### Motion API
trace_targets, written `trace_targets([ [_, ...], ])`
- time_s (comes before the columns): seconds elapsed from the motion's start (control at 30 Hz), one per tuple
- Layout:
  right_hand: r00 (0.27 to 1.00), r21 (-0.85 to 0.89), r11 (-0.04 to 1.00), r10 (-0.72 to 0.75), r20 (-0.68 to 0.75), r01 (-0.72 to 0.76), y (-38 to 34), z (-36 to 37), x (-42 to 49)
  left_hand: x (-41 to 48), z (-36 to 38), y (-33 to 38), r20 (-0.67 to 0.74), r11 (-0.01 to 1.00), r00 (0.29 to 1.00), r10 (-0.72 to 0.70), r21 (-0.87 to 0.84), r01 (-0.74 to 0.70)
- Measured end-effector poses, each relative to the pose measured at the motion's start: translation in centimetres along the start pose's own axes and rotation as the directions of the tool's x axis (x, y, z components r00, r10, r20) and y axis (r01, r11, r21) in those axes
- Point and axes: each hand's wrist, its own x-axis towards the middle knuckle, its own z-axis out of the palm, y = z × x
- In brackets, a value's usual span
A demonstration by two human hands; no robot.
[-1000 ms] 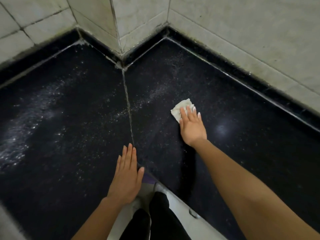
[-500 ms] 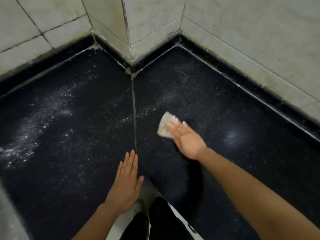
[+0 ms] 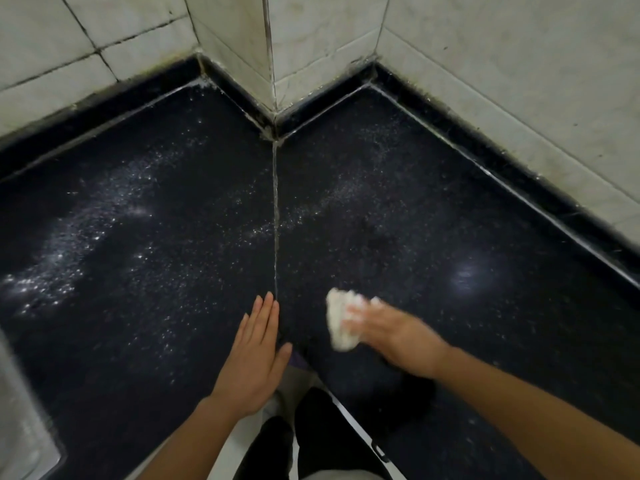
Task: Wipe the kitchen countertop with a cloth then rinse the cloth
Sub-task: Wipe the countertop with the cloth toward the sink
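A black speckled countertop [image 3: 398, 188] fills an L-shaped corner, with a pale joint line running down its middle. My right hand [image 3: 394, 336] presses a small crumpled white cloth [image 3: 339, 323] flat on the counter just right of the joint, near the front edge; both are motion-blurred. My left hand [image 3: 254, 355] lies flat, palm down, fingers together, on the counter just left of the joint. White specks and wet glints cover the left slab [image 3: 86, 244].
Pale tiled walls [image 3: 502, 74] with a protruding corner pillar [image 3: 270, 53] close off the back. A steel sink rim [image 3: 20, 420] shows at the lower left. My dark-clad legs [image 3: 311, 434] stand in the inner corner at the front edge.
My right hand has dragged the cloth from mid-counter toward me and slightly left, down to the front edge. The left hand has stayed planted.
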Motion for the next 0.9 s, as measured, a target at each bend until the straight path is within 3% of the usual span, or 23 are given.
trace_targets([
  [0.07, 0.958, 0.003, 0.96, 0.281, -0.066, -0.281, 4.5, -0.7, -1.1, -0.1, 0.2, 0.3, -0.008, 0.999, 1.0, -0.014, 0.049, 0.014],
  [0.17, 0.731, 0.159, 0.738, 0.673, -0.111, -0.655, 7.0, -2.1, -0.7, 0.0, 0.4, 0.6, -0.031, 0.994, 0.999, -0.037, 0.102, 0.04],
  [0.23, 0.565, 0.241, 0.576, 0.816, -0.12, -0.781, 5.3, -1.8, 1.3, 0.0, 0.2, 0.8, -0.024, 0.993, 0.998, -0.05, 0.108, 0.052],
  [0.27, 0.524, 0.256, 0.535, 0.844, -0.117, -0.805, 3.7, -1.4, 2.1, 0.1, 0.1, 0.9, -0.009, 0.992, 0.999, -0.053, 0.117, 0.053],
  [0.3, 0.539, 0.261, 0.555, 0.831, -0.134, -0.79, 1.8, -0.8, 2.6, 0.1, 0.0, 1.1, 0.002, 0.991, 0.998, -0.06, 0.12, 0.059],
  [0.4, 0.765, 0.213, 0.781, 0.622, -0.169, -0.587, -3.7, 0.7, 1.4, 0.8, 0.1, 2.0, -0.01, 0.982, 0.995, -0.098, 0.162, 0.098],
  [0.5, 0.941, 0.135, 0.939, 0.329, -0.074, -0.318, -5.0, 0.8, -1.8, 3.1, 0.4, 3.6, -0.02, 0.974, 0.997, -0.075, 0.213, 0.078],
  [0.57, 0.986, 0.052, 0.985, 0.164, -0.018, -0.163, -2.5, 0.2, -3.7, 5.1, 0.3, 5.0, -0.029, 0.977, 0.999, -0.034, 0.208, 0.04],
  [0.63, 0.98, 0.016, 0.98, 0.198, 0.009, -0.198, 1.8, -0.5, -5.2, 6.8, 0.3, 6.2, 0.002, 0.983, 0.999, -0.032, 0.18, 0.031],
  [0.7, 0.905, 0.038, 0.905, 0.425, -0.028, -0.424, 6.7, -1.2, -6.1, 7.9, 0.5, 7.0, 0.039, 0.981, 0.999, -0.037, 0.192, 0.029],
  [0.73, 0.829, 0.079, 0.831, 0.556, -0.064, -0.551, 8.8, -1.7, -6.3, 8.2, 0.7, 7.1, 0.057, 0.981, 0.997, -0.047, 0.193, 0.036],
  [0.8, 0.631, 0.178, 0.635, 0.771, -0.086, -0.752, 11.4, -2.6, -5.5, 8.3, 1.0, 7.1, 0.076, 0.978, 0.995, -0.067, 0.2, 0.05],
  [0.9, 0.36, 0.275, 0.364, 0.93, -0.068, -0.89, 11.2, -2.8, -1.9, 8.3, 1.0, 7.0, 0.098, 0.984, 0.993, -0.071, 0.168, 0.054],
])
